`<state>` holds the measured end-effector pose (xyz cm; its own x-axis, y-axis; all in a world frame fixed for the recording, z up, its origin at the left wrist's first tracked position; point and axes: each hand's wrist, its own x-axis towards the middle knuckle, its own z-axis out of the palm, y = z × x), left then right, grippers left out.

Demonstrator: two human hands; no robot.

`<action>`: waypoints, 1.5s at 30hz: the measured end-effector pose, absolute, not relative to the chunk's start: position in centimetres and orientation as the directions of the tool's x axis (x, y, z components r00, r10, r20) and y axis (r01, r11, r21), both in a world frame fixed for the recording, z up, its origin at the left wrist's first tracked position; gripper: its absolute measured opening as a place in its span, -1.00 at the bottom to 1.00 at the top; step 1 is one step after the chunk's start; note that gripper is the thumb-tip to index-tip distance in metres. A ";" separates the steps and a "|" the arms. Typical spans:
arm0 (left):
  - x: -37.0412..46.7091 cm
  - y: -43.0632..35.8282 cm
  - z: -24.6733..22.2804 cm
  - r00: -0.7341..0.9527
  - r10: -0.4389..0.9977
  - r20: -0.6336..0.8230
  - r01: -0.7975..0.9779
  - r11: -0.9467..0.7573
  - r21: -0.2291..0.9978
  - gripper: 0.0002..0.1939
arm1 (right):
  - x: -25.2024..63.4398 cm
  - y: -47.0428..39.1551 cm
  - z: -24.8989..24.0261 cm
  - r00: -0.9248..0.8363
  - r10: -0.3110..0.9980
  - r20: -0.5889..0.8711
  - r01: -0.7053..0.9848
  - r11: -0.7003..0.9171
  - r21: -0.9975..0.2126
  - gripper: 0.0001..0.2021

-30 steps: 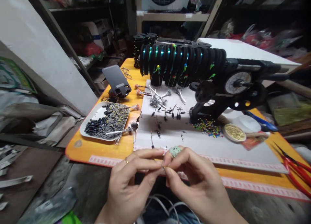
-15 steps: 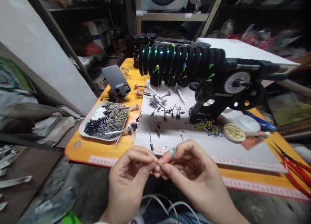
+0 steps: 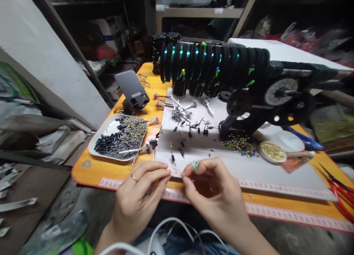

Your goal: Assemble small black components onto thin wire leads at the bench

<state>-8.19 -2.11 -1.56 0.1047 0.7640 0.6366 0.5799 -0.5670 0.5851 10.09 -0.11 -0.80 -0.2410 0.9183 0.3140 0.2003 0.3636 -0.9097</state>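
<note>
Both hands hover over the near edge of the white board (image 3: 190, 151), a small gap between them. My left hand (image 3: 138, 196), with a ring on one finger, has its fingertips pressed together; what they hold, if anything, is hidden. Thumb and index finger of my right hand (image 3: 215, 188) pinch something too small to make out, and a pale green wrap (image 3: 195, 165) sits on a finger. Just beyond lie small black cylindrical parts with thin leads (image 3: 173, 158). To the left, a white tray (image 3: 95, 137) holds many grey, yellow and black pieces.
A black ribbed roller machine (image 3: 212, 65) stands at the back. Colourful beads (image 3: 242, 145), a bowl of golden bits (image 3: 272, 151) and red-handled pliers (image 3: 341, 196) are on the right. A phone stand (image 3: 132, 89) and white wire bundles (image 3: 179, 109) lie beyond.
My hands have moved apart from fingertips touching; the left shifted left and turned, showing its ring. The view has shifted slightly.
</note>
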 end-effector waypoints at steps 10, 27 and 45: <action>-9.6 -0.3 -0.2 0.208 0.857 0.471 0.751 -0.449 0.485 -0.85 | 9.2 0.7 -1.7 -0.311 0.812 0.494 0.422 0.584 -0.694 -0.77; -10.3 0.0 -0.1 0.194 0.906 0.376 0.713 -0.393 0.580 -0.85 | 8.8 0.8 -1.5 -0.357 0.772 0.525 0.473 0.634 -0.611 -0.76; -10.1 0.0 -0.2 0.175 0.892 0.416 0.729 -0.402 0.554 -0.81 | 10.2 0.1 -1.7 -0.322 0.795 0.514 0.506 0.603 -0.616 -0.73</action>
